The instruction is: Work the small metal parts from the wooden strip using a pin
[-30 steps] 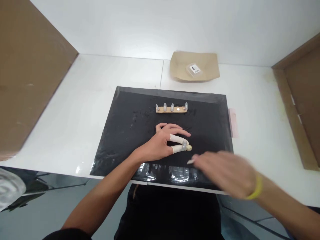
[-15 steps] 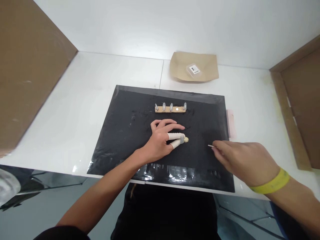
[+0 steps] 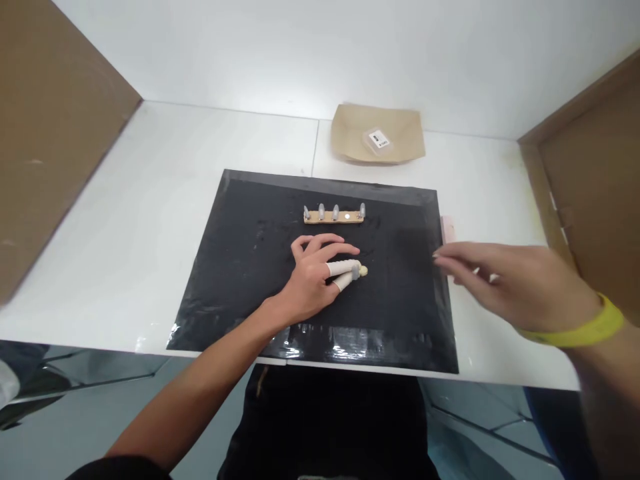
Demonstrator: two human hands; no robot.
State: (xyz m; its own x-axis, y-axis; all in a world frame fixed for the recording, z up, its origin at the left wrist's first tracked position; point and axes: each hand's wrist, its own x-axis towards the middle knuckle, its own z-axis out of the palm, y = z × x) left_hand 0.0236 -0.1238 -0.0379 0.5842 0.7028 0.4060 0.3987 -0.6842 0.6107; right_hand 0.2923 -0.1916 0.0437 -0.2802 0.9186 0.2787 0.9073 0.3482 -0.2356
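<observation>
My left hand [image 3: 313, 277] rests on the black mat [image 3: 240, 267]. Its thumb and index finger, both in white finger covers, pinch a small grey piece [image 3: 355, 272] with a round yellowish tip [image 3: 363, 271]. The other fingers are spread over the mat. Beyond them lies a wooden strip [image 3: 327, 217] bearing several grey nail-shaped pieces and a white dot. My right hand [image 3: 510, 277], with a yellow wristband [image 3: 575, 330], hovers at the mat's right edge, blurred. Its thumb and index finger are pinched together; what they hold is too small to name.
A brown paper tray [image 3: 410, 137] holding a small clear case with a label [image 3: 379, 139] sits at the back of the white table [image 3: 150, 200]. A pink block [image 3: 448, 230] lies by the mat's right edge, partly behind my right hand. Brown panels stand at both sides.
My right hand has moved right and away from my left hand, toward the pink block. The thin stick that stuck out of its pinch no longer shows. My left hand keeps its pinch.
</observation>
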